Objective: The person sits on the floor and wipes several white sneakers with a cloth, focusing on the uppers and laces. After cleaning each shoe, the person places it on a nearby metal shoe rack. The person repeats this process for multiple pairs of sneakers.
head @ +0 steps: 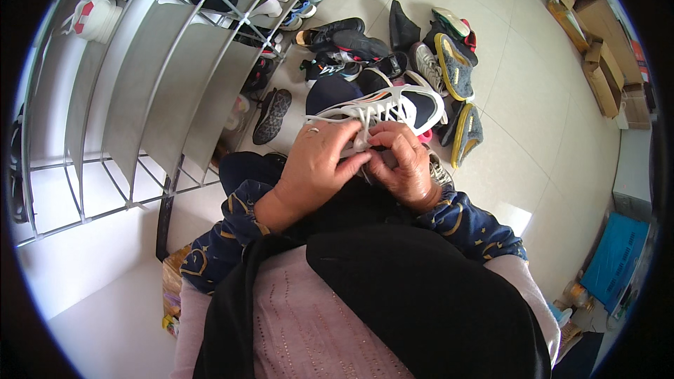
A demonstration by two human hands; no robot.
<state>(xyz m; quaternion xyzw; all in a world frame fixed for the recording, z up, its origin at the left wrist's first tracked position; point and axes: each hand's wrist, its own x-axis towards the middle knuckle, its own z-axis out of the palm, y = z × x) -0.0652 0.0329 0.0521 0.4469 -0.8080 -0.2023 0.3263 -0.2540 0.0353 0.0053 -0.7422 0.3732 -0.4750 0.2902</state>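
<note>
A white sneaker (395,108) with orange and dark trim lies in front of me, its toe to the right and its white laces (387,111) threaded through the eyelets. My left hand (324,160), with a ring on one finger, pinches white lace or tongue material near the shoe's ankle end. Close against it, my right hand (403,160) has its thumb and fingers bent around the same spot. The fingers cover what exactly each one grips. Under and behind the sneaker is a dark blue rounded thing (329,96), perhaps part of another shoe.
Many loose shoes (360,45) are heaped on the tiled floor, with grey and yellow slippers (455,68) at their right side. A metal shoe rack (174,58) stands close on the left. Cardboard boxes (603,76) and a blue box (616,260) line the right side.
</note>
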